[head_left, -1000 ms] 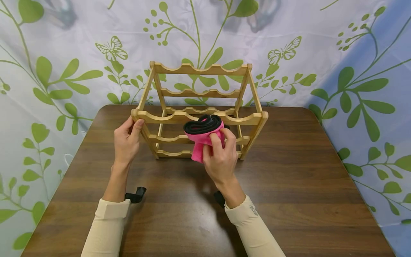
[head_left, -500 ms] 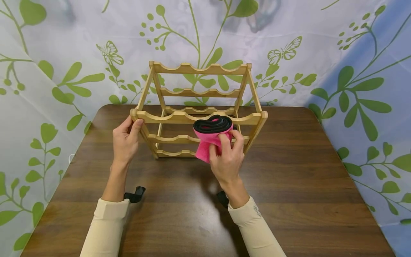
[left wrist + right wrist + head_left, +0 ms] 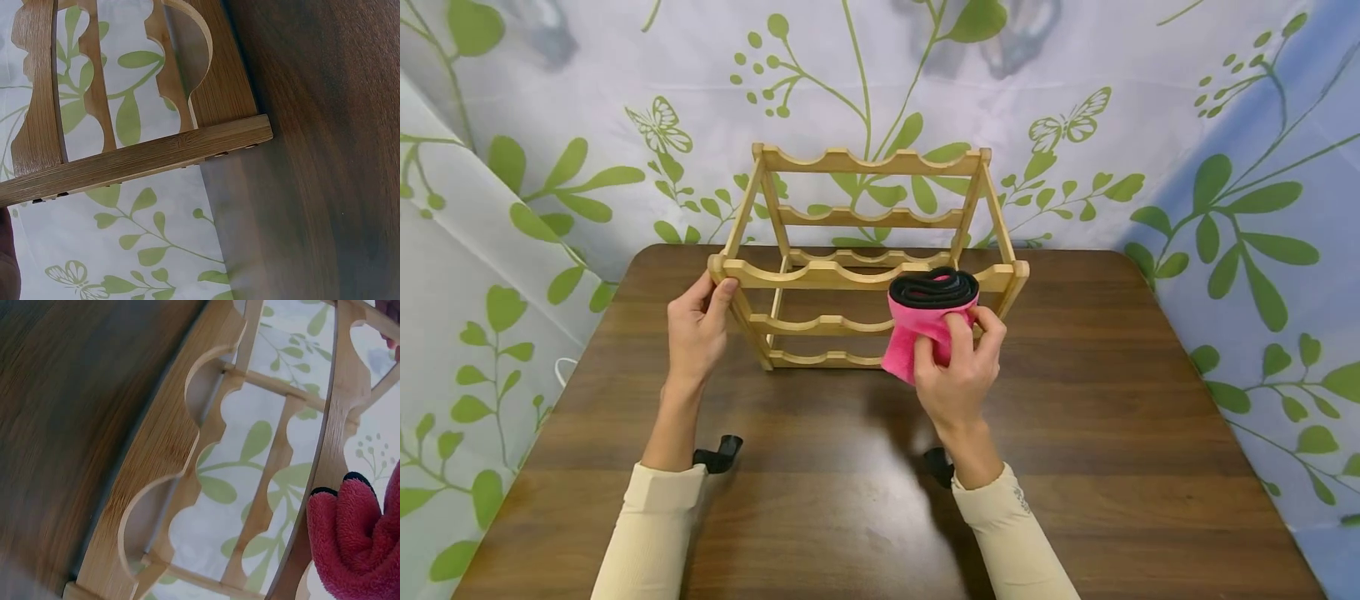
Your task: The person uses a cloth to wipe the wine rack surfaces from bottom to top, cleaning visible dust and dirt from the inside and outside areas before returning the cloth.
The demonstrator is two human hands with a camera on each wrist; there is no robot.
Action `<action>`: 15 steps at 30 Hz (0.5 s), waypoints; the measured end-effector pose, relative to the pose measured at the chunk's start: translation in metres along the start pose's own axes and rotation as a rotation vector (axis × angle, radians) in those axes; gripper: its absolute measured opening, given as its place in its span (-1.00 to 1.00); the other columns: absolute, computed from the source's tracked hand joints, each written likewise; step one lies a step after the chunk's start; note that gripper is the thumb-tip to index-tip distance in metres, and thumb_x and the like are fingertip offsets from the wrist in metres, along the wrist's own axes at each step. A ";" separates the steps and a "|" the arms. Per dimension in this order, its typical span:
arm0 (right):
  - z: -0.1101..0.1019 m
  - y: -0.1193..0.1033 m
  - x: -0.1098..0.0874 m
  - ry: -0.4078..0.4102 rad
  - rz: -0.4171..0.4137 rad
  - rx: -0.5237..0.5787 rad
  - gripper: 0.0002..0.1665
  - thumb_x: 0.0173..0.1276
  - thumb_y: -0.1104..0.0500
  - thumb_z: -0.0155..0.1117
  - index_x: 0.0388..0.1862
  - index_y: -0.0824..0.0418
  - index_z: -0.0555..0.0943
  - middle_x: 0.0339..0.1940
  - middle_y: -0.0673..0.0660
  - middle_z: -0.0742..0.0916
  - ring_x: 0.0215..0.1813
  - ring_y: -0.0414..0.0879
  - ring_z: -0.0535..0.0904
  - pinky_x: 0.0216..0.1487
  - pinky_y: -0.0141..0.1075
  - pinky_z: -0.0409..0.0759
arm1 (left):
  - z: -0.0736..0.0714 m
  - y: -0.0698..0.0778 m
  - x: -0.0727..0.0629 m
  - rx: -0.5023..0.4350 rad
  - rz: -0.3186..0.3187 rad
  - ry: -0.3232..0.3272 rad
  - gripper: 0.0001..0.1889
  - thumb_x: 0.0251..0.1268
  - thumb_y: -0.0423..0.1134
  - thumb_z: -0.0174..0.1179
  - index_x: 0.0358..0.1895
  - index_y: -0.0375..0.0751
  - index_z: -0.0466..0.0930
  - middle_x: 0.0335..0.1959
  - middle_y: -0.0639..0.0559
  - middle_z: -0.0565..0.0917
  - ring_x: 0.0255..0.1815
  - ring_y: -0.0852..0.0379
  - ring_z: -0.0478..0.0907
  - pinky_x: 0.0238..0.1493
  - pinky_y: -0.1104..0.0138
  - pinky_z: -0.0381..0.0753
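Observation:
A light wooden wine rack with scalloped rails stands on the table. My left hand grips the rack's front left corner near the top, thumb against the front; only a sliver of that hand shows in the left wrist view. My right hand pinches a bunched pink cloth with a black lining or edge. In the head view the cloth overlaps the right part of the front top rail. The right wrist view shows the cloth right against that curved rail.
The dark wooden table extends in front of the rack and to both sides. Right behind it hangs a white curtain with green leaves and butterflies. Black wrist mounts sit at both wrists.
My right hand has moved to the right along the front top rail with the pink cloth. The left hand and the rack have stayed in place.

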State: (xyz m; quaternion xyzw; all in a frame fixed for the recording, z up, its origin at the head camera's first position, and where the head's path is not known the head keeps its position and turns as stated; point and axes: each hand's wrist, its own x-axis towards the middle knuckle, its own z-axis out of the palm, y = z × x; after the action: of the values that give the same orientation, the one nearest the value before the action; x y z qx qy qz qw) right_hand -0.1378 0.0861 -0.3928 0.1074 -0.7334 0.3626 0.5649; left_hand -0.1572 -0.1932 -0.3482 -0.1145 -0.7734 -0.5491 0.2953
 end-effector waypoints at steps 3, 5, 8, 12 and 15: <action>-0.009 0.004 0.000 0.009 0.003 0.000 -0.73 0.09 0.35 0.29 -0.17 0.34 0.59 -0.08 0.38 0.53 -0.13 0.21 0.52 -0.34 0.01 0.56 | 0.002 0.003 -0.005 0.000 0.002 0.003 -0.73 0.46 -0.44 0.08 0.05 -0.61 0.57 -0.46 -0.38 0.55 -0.60 0.35 0.22 -0.56 0.50 0.21; -0.014 0.007 0.000 0.022 0.009 0.001 -0.73 0.08 0.36 0.29 -0.18 0.35 0.59 -0.08 0.39 0.52 -0.12 0.22 0.51 -0.32 0.03 0.57 | 0.002 0.005 -0.009 -0.002 0.005 0.007 -0.73 0.45 -0.43 0.08 0.06 -0.60 0.57 -0.45 -0.38 0.56 -0.59 0.34 0.23 -0.55 0.49 0.21; -0.020 0.011 0.000 0.066 0.022 0.009 -0.73 0.07 0.36 0.29 -0.19 0.36 0.59 -0.09 0.40 0.52 -0.12 0.22 0.51 -0.28 0.03 0.57 | 0.002 0.008 -0.014 -0.011 0.004 0.016 -0.72 0.45 -0.43 0.09 0.07 -0.60 0.57 -0.43 -0.41 0.58 -0.57 0.34 0.27 -0.53 0.51 0.25; -0.026 0.012 0.001 0.155 0.026 0.050 -0.75 0.07 0.36 0.31 -0.22 0.37 0.58 -0.11 0.40 0.51 -0.17 0.21 0.52 -0.21 -0.11 0.54 | 0.003 0.012 -0.022 -0.028 0.000 0.030 -0.72 0.44 -0.46 0.09 0.07 -0.62 0.56 -0.39 -0.46 0.60 -0.55 0.36 0.32 -0.50 0.53 0.31; -0.027 0.009 0.005 0.227 0.019 0.086 -0.72 0.05 0.38 0.31 -0.20 0.36 0.57 -0.10 0.41 0.52 -0.15 0.23 0.51 -0.17 -0.18 0.51 | 0.004 0.012 -0.020 -0.034 0.000 0.031 -0.75 0.43 -0.48 0.10 0.03 -0.62 0.59 -0.39 -0.47 0.60 -0.55 0.37 0.32 -0.52 0.54 0.31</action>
State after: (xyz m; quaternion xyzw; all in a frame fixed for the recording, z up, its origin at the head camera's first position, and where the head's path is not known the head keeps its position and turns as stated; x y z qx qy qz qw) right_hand -0.1239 0.1114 -0.3888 0.0827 -0.6495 0.4089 0.6357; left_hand -0.1360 -0.1820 -0.3514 -0.1110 -0.7591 -0.5641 0.3054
